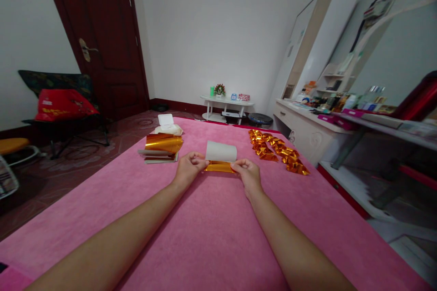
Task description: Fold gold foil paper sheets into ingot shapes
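Note:
Between my hands, on the pink cloth [211,218], lies a sheet of gold foil paper [220,166]. Its near edge is folded over with the gold side out, while its pale back [221,151] curls up behind. My left hand [191,164] pinches the left end of the gold fold between thumb and fingers. At the right end, my right hand [246,171] pinches the same fold. A stack of gold foil sheets [164,144] lies to the left. Several folded gold foil pieces [276,149] sit in a heap to the right.
Behind the foil stack are a white open-lidded box [165,120] and a pale bundle [169,129]. A dresser [307,120] with bottles stands on the right. On the left is a folding chair with a red bag [64,105]. A small white table [227,101] stands by the wall.

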`<action>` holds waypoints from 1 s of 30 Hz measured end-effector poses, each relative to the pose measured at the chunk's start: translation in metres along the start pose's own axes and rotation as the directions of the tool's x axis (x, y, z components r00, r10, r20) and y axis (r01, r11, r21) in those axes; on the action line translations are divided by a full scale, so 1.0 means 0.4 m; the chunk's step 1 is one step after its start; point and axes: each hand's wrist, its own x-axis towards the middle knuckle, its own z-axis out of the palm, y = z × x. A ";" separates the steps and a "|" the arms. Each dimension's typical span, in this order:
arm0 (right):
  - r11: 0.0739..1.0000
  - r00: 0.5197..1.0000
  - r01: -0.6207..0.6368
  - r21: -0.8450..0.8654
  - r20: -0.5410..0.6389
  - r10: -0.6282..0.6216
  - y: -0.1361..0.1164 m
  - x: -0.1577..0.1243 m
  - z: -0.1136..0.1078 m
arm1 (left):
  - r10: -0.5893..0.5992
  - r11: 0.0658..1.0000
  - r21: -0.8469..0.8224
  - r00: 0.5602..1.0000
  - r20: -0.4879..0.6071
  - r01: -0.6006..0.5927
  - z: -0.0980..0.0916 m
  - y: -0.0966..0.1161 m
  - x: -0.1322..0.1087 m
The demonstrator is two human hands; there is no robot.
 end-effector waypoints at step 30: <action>0.474 0.974 0.228 -0.851 0.209 -0.092 -0.036 -0.044 0.020 | 0.233 0.760 0.472 0.866 0.443 -0.446 0.022 0.000 -0.004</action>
